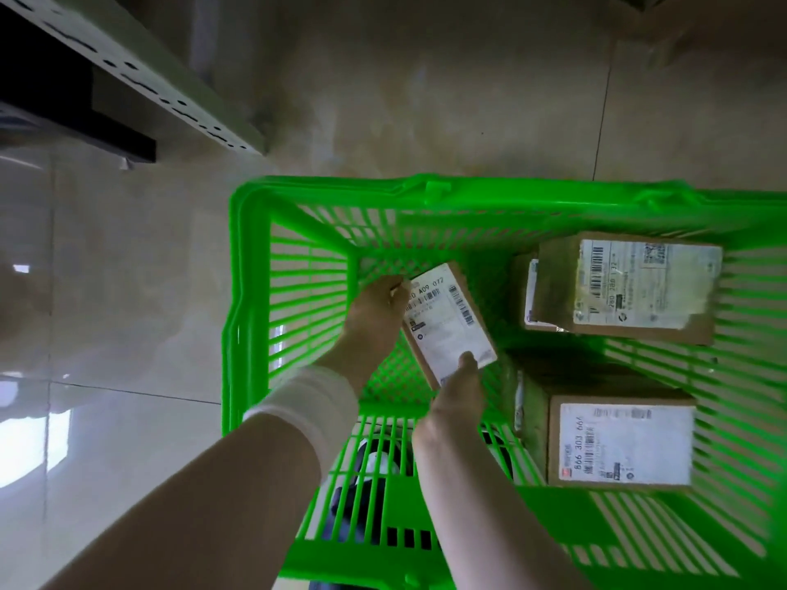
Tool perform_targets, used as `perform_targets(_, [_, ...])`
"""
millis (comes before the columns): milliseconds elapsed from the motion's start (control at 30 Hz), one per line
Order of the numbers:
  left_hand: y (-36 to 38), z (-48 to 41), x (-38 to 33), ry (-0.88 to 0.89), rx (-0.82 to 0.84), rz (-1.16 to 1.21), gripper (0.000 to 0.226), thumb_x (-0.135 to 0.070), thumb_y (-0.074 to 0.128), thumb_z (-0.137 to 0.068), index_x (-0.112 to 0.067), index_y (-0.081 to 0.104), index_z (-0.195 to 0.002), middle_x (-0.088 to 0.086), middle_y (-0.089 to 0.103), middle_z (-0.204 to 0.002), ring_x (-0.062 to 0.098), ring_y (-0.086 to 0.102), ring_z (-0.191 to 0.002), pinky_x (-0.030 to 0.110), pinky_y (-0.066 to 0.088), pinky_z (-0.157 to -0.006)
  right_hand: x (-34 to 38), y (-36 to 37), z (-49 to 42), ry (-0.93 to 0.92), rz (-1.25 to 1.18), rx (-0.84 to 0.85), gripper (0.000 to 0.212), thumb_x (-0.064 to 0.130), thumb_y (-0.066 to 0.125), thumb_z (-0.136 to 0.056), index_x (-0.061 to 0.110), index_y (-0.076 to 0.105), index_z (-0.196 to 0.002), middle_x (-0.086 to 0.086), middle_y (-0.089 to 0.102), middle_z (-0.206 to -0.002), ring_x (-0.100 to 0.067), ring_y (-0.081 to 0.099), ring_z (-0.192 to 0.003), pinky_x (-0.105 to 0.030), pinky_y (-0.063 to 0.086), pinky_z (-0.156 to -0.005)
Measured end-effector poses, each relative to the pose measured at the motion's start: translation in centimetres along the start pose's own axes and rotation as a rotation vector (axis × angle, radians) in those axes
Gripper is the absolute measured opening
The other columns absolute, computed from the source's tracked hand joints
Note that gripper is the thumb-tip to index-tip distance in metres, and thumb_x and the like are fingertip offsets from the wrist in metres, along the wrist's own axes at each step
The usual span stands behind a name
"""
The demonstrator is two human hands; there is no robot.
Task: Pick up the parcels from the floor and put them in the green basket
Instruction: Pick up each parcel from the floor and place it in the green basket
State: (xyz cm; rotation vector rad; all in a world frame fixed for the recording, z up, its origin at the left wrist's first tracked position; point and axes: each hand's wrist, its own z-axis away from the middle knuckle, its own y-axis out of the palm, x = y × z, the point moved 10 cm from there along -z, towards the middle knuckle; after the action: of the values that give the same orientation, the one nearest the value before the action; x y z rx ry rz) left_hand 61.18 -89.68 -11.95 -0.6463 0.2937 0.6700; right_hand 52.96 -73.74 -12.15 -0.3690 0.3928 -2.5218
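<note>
The green basket (251, 291) fills the middle and right of the head view. Inside it, low over the mesh bottom on the left side, is a small parcel (447, 321) with a white label. My left hand (374, 313) grips its far left corner. My right hand (460, 389) pinches its near edge. Two more cardboard parcels lie in the basket: one (626, 287) at the far right, another (617, 440) at the near right, both with white labels facing up.
A pale tiled floor (127, 270) surrounds the basket. A grey perforated shelf upright (140, 74) with a dark base runs across the top left. Dark shoes (374, 466) show through the basket's near wall.
</note>
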Motion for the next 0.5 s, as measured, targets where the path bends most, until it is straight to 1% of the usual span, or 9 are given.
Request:
perform_targets(67, [-1.0, 1.2, 0.9, -0.003, -0.093, 0.031, 0.038, -0.028, 0.039, -0.097, -0.012, 0.049, -0.131, 0.013, 0.059, -0.126, 0.028, 0.055, -0.114, 0.026, 0.041, -0.085, 1.1, 0.6, 0.1, -0.055, 0.071, 0.022, 0.047, 0.035, 0.045, -0.093, 0.011, 0.046, -0.134, -0.011, 0.052, -0.134, -0.026, 0.050, -0.116, -0.037, 0.035, -0.098])
perform_targets(100, [-1.3, 1.7, 1.4, -0.018, -0.118, 0.047, 0.039, -0.028, 0.039, -0.097, -0.014, 0.048, -0.132, 0.013, 0.057, -0.129, 0.028, 0.053, -0.117, 0.027, 0.041, -0.089, 1.9, 0.9, 0.1, -0.091, 0.112, 0.045, 0.048, 0.035, 0.045, -0.093, 0.011, 0.044, -0.136, -0.011, 0.051, -0.136, -0.028, 0.050, -0.120, -0.037, 0.037, -0.098])
perform_targets(167, [-1.1, 2.5, 2.4, -0.064, -0.127, 0.087, 0.040, -0.031, 0.037, -0.097, -0.015, 0.046, -0.132, 0.011, 0.057, -0.130, 0.027, 0.053, -0.119, 0.028, 0.041, -0.090, 4.2, 1.2, 0.3, -0.188, 0.210, 0.079, 0.047, 0.031, 0.044, -0.095, 0.011, 0.041, -0.137, -0.012, 0.049, -0.139, -0.029, 0.049, -0.124, -0.038, 0.038, -0.101])
perform_targets(267, [0.5, 3.0, 2.8, -0.119, -0.077, 0.166, 0.042, -0.037, 0.035, -0.097, -0.018, 0.045, -0.133, 0.007, 0.057, -0.131, 0.027, 0.053, -0.119, 0.024, 0.037, -0.084, 8.0, 1.1, 0.7, -0.350, 0.287, 0.088, 0.046, 0.025, 0.044, -0.097, 0.018, 0.035, -0.141, -0.008, 0.040, -0.147, -0.029, 0.038, -0.134, -0.039, 0.031, -0.109])
perform_targets(333, [2.0, 2.6, 2.9, -0.157, -0.049, 0.246, 0.041, -0.037, 0.035, -0.097, -0.018, 0.045, -0.132, 0.009, 0.059, -0.128, 0.029, 0.055, -0.115, 0.025, 0.038, -0.085, 9.5, 0.8, 0.1, -0.393, 0.242, 0.079, 0.048, 0.024, 0.045, -0.096, 0.018, 0.034, -0.142, -0.006, 0.036, -0.149, -0.028, 0.035, -0.136, -0.035, 0.028, -0.110])
perform_targets(367, [2.6, 2.3, 3.0, -0.175, -0.045, 0.298, 0.040, -0.036, 0.036, -0.097, -0.017, 0.046, -0.131, 0.009, 0.059, -0.127, 0.030, 0.056, -0.114, 0.028, 0.042, -0.090, 9.9, 0.7, -0.2, -0.407, 0.203, 0.067, 0.048, 0.023, 0.046, -0.096, 0.017, 0.034, -0.143, -0.006, 0.035, -0.150, -0.027, 0.035, -0.137, -0.033, 0.028, -0.110])
perform_targets(433, [3.5, 1.8, 3.0, -0.200, -0.061, 0.444, 0.037, -0.034, 0.039, -0.096, -0.014, 0.050, -0.125, 0.013, 0.059, -0.125, 0.032, 0.055, -0.116, 0.040, 0.043, -0.101, 10.1, -0.1, -0.5, -0.448, 0.132, 0.002, 0.047, 0.023, 0.048, -0.095, 0.015, 0.038, -0.140, -0.006, 0.036, -0.149, -0.025, 0.038, -0.135, -0.024, 0.031, -0.103])
perform_targets(500, [4.1, 1.6, 3.2, -0.223, -0.067, 0.553, 0.039, -0.035, 0.041, -0.093, -0.011, 0.053, -0.121, 0.016, 0.059, -0.124, 0.031, 0.053, -0.118, 0.046, 0.041, -0.105, 9.6, -1.5, -0.4, -0.485, 0.074, -0.104, 0.041, 0.023, 0.049, -0.094, 0.010, 0.047, -0.133, -0.010, 0.042, -0.143, -0.025, 0.044, -0.129, -0.015, 0.033, -0.090])
